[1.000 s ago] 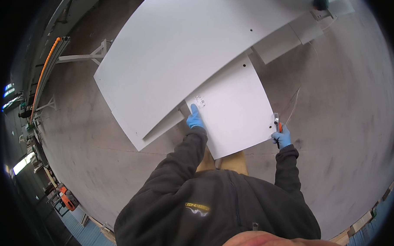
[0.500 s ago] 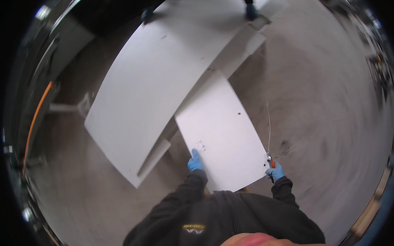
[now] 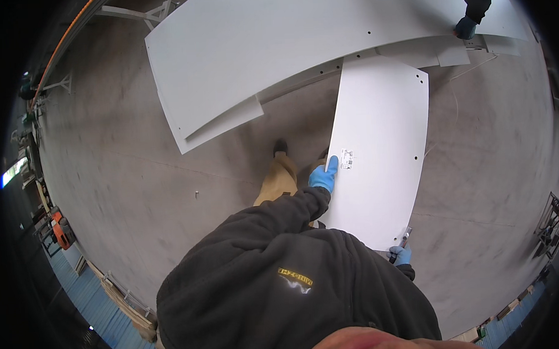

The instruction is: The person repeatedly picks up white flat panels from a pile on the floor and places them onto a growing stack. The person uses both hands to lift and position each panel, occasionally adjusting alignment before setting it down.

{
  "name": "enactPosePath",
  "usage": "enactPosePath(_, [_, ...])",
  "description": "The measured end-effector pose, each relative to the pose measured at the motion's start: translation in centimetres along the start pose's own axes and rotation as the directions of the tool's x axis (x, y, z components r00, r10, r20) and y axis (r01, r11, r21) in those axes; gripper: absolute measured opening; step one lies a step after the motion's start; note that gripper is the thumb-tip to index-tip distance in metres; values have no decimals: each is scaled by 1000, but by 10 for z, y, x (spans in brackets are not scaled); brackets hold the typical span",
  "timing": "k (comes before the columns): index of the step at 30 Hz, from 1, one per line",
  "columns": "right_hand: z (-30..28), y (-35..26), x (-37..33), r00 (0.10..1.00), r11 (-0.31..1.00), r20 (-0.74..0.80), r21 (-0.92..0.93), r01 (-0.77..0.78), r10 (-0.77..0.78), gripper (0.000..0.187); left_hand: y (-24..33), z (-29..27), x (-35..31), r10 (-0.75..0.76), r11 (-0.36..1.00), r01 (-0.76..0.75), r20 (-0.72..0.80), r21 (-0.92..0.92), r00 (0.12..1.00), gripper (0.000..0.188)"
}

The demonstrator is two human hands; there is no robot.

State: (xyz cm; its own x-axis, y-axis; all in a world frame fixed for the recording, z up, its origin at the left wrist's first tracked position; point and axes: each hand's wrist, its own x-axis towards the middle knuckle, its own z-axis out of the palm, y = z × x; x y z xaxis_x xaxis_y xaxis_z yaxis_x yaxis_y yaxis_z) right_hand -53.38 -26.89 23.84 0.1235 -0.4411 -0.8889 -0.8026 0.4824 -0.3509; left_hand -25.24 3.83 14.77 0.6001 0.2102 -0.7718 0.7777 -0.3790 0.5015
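Note:
A long white panel (image 3: 376, 125) with small drilled holes and a printed label (image 3: 347, 159) extends away from my body. My left hand (image 3: 324, 175), in a blue glove, is closed on its left edge beside the label, thumb on top. At the panel's near right corner, my right hand (image 3: 400, 255), also gloved in blue, grips a small hand tool (image 3: 407, 236) with a metallic end; its exact kind is unclear. The panel's far end meets the edge of a larger white panel (image 3: 257, 52), and what supports it there is hidden.
Another person's dark-gloved hand (image 3: 465, 28) is at the far right edge of the larger panel. A thin pale cord (image 3: 456, 100) hangs right of my panel. White metal stands (image 3: 154, 14) are at far left; a blue floor strip (image 3: 90, 298) lies lower left.
My view has turned, so both panels sit at a different angle. My panel now appears right of the larger one's middle. Both my hands keep their holds.

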Motion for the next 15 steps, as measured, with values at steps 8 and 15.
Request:
enactPosePath(8, [5, 14, 9, 992, 999, -124, -21, -33, 30, 55, 16, 19, 21, -87, 963, 149, 263, -226, 961, 61])
enactPosePath(15, [11, 10, 4, 1000, 997, -23, 78, -2, 4, 55, -9, 23, 34, 4, 999, 0, 96, -50, 995, 71])
